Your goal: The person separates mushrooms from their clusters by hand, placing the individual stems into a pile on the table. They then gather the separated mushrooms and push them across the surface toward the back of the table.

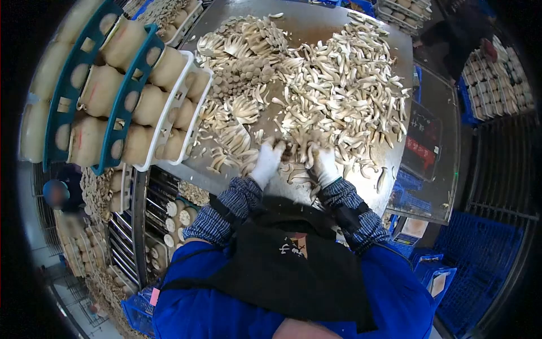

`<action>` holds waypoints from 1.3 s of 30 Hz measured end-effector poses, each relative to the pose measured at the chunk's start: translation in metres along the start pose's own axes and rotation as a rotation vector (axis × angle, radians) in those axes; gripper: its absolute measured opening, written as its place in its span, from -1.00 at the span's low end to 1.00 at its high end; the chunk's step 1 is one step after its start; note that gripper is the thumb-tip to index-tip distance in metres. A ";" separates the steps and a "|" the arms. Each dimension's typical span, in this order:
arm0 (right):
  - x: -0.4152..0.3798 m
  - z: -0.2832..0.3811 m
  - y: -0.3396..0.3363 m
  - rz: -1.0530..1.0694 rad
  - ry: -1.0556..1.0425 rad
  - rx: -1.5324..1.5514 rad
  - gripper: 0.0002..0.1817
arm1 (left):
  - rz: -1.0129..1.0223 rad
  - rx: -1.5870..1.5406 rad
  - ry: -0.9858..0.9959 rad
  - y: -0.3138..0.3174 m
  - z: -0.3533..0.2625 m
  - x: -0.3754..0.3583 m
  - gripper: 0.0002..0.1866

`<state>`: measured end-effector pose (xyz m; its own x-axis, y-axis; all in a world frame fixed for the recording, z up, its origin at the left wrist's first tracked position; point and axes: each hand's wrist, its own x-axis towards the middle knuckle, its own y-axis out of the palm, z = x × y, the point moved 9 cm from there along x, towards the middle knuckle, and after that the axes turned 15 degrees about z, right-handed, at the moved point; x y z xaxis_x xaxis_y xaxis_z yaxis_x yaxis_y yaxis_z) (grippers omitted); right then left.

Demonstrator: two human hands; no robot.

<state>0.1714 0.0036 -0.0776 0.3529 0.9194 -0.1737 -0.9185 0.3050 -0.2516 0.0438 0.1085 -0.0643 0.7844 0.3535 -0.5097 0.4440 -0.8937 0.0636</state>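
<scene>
Both hands wear white gloves with soiled fingertips and meet a heap of mushrooms near the front of the metal table. My left hand (269, 160) has its fingers bent round part of a mushroom cluster. Just to the right, my right hand (323, 162) has its fingers closed on pale mushroom stems. Loose mushrooms (344, 85) are spread beyond and right of the hands. Uncut clusters with round caps (243, 73) lie at the back left. More clusters (234, 137) lie beside my left hand.
Stacked bottles in green and white racks (116, 85) rise at the left edge of the metal table (310, 22). Blue crates (480, 254) stand at the right. A person (62, 192) is at the far left, another (451, 34) at the back right.
</scene>
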 end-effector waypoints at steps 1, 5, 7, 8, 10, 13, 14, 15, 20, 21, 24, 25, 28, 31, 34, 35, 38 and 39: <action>-0.007 -0.006 0.000 -0.027 0.073 0.712 -0.84 | -0.006 0.044 0.055 -0.002 -0.010 0.003 -0.62; 0.003 -0.014 0.013 -0.150 -0.013 0.837 -0.82 | 0.172 0.111 0.182 0.035 -0.006 0.015 -0.35; 0.003 -0.008 0.002 -0.140 -0.006 0.500 -0.81 | 0.179 0.291 0.134 0.040 -0.025 0.008 -0.33; 0.004 -0.002 -0.005 -0.125 -0.002 0.155 -0.81 | 0.184 0.293 0.128 0.038 -0.017 0.013 -0.33; 0.006 -0.034 0.007 -0.186 -0.090 0.006 -0.77 | 0.100 0.526 0.137 0.031 0.002 0.022 -0.45; 0.004 -0.032 0.004 -0.251 -0.156 0.077 -0.92 | 0.088 0.235 0.123 0.025 0.012 0.026 -0.55; 0.007 -0.056 0.004 -0.232 -0.035 0.337 -0.91 | 0.089 0.236 0.120 0.022 0.017 0.028 -0.55; 0.008 -0.079 0.009 -0.209 0.088 0.595 -0.86 | 0.002 0.041 0.092 0.007 0.028 0.029 -0.58; 0.005 -0.015 -0.007 -0.190 -0.127 0.375 -0.83 | 0.178 0.188 0.061 0.011 0.029 0.033 -0.59; 0.002 -0.007 0.000 -0.110 0.055 0.388 -0.86 | 0.188 0.199 0.196 0.032 -0.009 0.019 -0.64; 0.007 -0.033 0.009 -0.184 0.080 0.461 -0.86 | 0.154 0.241 0.007 0.009 0.001 0.024 -0.62; 0.007 -0.035 0.001 -0.191 0.078 0.459 -0.86 | 0.066 0.122 -0.070 -0.014 0.020 0.027 -0.69; 0.002 -0.040 0.003 -0.103 0.225 0.787 -0.83 | 0.016 -0.114 -0.008 -0.026 0.018 0.018 -0.74; 0.012 0.015 0.023 0.159 -0.044 0.411 -0.73 | 0.180 0.095 -0.084 -0.003 0.016 0.017 -0.73; 0.021 -0.014 0.005 0.039 0.100 0.744 -0.68 | 0.095 0.049 -0.012 -0.019 0.004 0.016 -0.76; 0.026 -0.028 -0.001 0.065 0.186 0.915 -0.64 | 0.062 -0.137 0.069 -0.036 0.009 0.024 -0.77; 0.051 -0.028 -0.022 -0.027 0.104 0.967 -0.57 | 0.057 -0.230 0.117 -0.045 0.004 0.025 -0.73; 0.056 -0.024 -0.022 -0.027 0.102 0.967 -0.57 | 0.029 -0.182 0.090 -0.048 0.004 0.027 -0.73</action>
<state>0.2158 0.0428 -0.1048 0.3481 0.8969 -0.2727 -0.6432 0.4401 0.6265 0.0420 0.1605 -0.0846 0.8301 0.3587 -0.4270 0.4851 -0.8421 0.2357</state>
